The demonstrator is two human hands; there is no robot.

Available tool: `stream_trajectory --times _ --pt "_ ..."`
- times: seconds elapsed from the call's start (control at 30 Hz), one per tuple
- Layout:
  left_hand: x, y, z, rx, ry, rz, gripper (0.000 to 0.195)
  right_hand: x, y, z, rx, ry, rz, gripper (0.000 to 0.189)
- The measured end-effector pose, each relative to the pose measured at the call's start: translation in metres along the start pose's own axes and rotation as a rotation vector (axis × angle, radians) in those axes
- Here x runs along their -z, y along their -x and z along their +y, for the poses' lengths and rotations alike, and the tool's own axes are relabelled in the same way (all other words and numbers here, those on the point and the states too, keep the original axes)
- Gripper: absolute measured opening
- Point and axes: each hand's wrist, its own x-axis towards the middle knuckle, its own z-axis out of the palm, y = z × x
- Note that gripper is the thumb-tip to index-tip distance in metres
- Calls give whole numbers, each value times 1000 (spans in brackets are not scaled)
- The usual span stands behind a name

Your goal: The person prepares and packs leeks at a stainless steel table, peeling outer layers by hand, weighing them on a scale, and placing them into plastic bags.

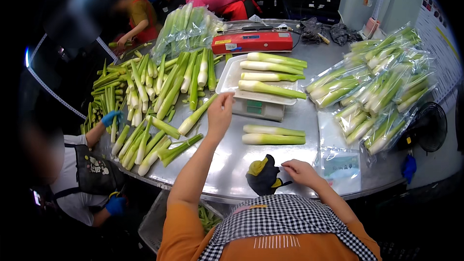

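Observation:
My left hand is at the near left corner of a white plastic tray, its fingertips bunched near the rim. Whether they grip anything is not clear. Several water bamboo shoots lie side by side in the tray, which rests on a weighing scale. Two more shoots lie on the steel table in front of the scale. My right hand is low over the table with nothing seen in it, beside a crumpled black-and-yellow cloth item.
Loose shoots cover the table's left. Filled clear bags are heaped at right, near flat printed bags and a black fan. A red sealer stands behind the tray. A co-worker's blue-gloved hand reaches in at left.

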Motion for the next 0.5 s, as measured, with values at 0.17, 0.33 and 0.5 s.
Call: stream_trajectory --times 0.17,0.33,0.5 --pt "11 79 -37 228 67 -50 20 -1 -15 -15 98 35 -53 20" --pt "19 121 -49 350 127 -88 21 7 -25 -28 80 60 -114 21" --pt "35 135 -57 410 133 -13 21 2 -23 -24 56 34 -191 22"
